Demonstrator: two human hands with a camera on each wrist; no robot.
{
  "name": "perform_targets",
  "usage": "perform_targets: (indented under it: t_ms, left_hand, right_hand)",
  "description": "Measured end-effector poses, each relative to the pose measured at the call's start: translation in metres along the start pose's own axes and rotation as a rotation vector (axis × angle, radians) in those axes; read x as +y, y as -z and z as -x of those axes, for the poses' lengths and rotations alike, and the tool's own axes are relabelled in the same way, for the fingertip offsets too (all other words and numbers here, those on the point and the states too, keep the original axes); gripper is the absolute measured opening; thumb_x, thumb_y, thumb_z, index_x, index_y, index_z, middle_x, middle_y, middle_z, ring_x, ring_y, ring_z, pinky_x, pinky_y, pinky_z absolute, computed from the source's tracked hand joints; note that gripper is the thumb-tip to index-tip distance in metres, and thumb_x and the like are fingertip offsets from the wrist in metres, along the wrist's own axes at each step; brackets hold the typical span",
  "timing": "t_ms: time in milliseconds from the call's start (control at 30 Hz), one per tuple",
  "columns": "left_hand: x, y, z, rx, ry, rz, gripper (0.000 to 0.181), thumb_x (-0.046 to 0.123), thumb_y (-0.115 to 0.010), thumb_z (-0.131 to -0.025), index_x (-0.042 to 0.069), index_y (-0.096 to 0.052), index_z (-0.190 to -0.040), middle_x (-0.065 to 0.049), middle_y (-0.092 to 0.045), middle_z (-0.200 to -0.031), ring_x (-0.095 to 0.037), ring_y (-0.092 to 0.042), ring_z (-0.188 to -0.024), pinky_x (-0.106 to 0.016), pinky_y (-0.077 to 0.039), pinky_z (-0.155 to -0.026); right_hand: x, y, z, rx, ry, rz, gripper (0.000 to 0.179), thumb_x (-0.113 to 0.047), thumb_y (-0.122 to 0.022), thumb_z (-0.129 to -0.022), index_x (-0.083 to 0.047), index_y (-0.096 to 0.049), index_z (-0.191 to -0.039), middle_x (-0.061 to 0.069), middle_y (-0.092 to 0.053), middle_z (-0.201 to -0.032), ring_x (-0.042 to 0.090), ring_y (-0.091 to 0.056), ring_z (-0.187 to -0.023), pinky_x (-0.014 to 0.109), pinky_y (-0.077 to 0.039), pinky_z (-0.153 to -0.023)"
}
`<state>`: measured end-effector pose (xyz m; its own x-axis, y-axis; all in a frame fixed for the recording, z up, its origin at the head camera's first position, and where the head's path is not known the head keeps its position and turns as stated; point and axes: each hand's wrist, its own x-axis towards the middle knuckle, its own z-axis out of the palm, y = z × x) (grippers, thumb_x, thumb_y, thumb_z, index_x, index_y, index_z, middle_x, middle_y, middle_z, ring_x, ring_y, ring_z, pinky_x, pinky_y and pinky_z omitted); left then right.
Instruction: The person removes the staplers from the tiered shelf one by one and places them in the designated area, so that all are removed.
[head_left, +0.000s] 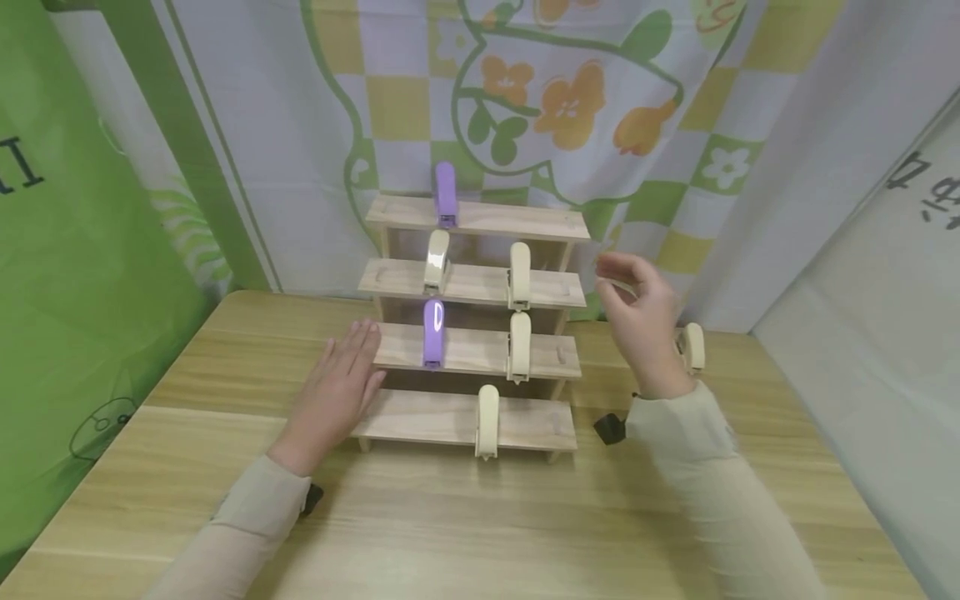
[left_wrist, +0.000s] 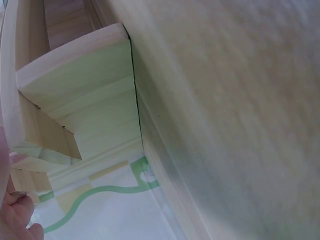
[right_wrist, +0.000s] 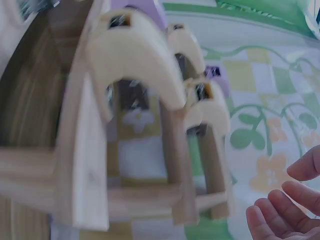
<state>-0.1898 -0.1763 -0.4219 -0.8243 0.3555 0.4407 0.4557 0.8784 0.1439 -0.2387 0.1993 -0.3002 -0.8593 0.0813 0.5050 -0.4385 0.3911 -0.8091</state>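
Clearly, 6 staplers (head_left: 519, 277) on the tiered rack (head_left: 478, 285) between unclenched, empty left hand (head_left: 336, 385) and right hand (head_left: 647, 321).

The head view looks forward and down from above the table (head_left: 420, 525), taking in the whole stepped shelf (head_left: 423, 414). The wrist views, both tilted, look from close by its left and right ends toward the patterned curtain (head_left: 555, 117), which all three share.

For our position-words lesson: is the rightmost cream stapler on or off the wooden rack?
Off. The head view shows that stapler on the table, clearly apart from the rack.
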Motion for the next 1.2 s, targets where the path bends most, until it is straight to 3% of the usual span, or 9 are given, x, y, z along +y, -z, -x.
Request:
perform_targets:
  t_ms: [367,667,867,1200]
  left_hand:
    - [0.000,-0.005,0.000,0.008,-0.021,0.003,0.064,0.027,-0.049,-0.106,-0.006,-0.027,-0.156,-0.024,-0.025,-0.163,-0.040,-0.025,-0.150,-0.061,-0.022,-0.122]
    - [-0.001,-0.001,0.000,0.001,-0.006,0.009,0.064,0.025,-0.051,-0.106,-0.007,-0.026,-0.156,-0.024,-0.025,-0.163,-0.040,-0.024,-0.151,-0.061,-0.021,-0.122]
    - [-0.002,-0.001,0.001,0.010,-0.008,0.008,0.064,0.026,-0.050,-0.106,-0.007,-0.027,-0.155,-0.024,-0.026,-0.162,-0.041,-0.025,-0.150,-0.060,-0.020,-0.123]
    - [-0.003,-0.002,-0.001,0.010,-0.019,-0.002,0.064,0.026,-0.050,-0.106,-0.007,-0.027,-0.155,-0.024,-0.026,-0.162,-0.040,-0.025,-0.150,-0.060,-0.021,-0.123]
  right_hand:
    - [-0.025,-0.025,-0.015,-0.061,0.011,-0.109,0.032,-0.003,-0.062,-0.094,0.005,-0.064,-0.125,0.017,-0.066,-0.119,0.023,-0.064,-0.112,0.030,-0.053,-0.103]
    - [-0.041,-0.052,-0.033,-0.113,-0.044,-0.222,0.033,-0.004,-0.067,-0.093,0.003,-0.065,-0.126,0.015,-0.068,-0.120,0.016,-0.064,-0.106,0.031,-0.051,-0.104]
    - [-0.046,-0.067,-0.040,-0.140,-0.125,-0.213,0.035,-0.010,-0.068,-0.095,-0.002,-0.066,-0.128,0.011,-0.068,-0.123,0.017,-0.064,-0.111,0.027,-0.054,-0.097]
    - [-0.055,-0.097,-0.052,-0.172,-0.176,-0.278,0.036,-0.007,-0.070,-0.092,0.000,-0.066,-0.127,0.013,-0.070,-0.121,0.021,-0.065,-0.112,0.027,-0.051,-0.102]
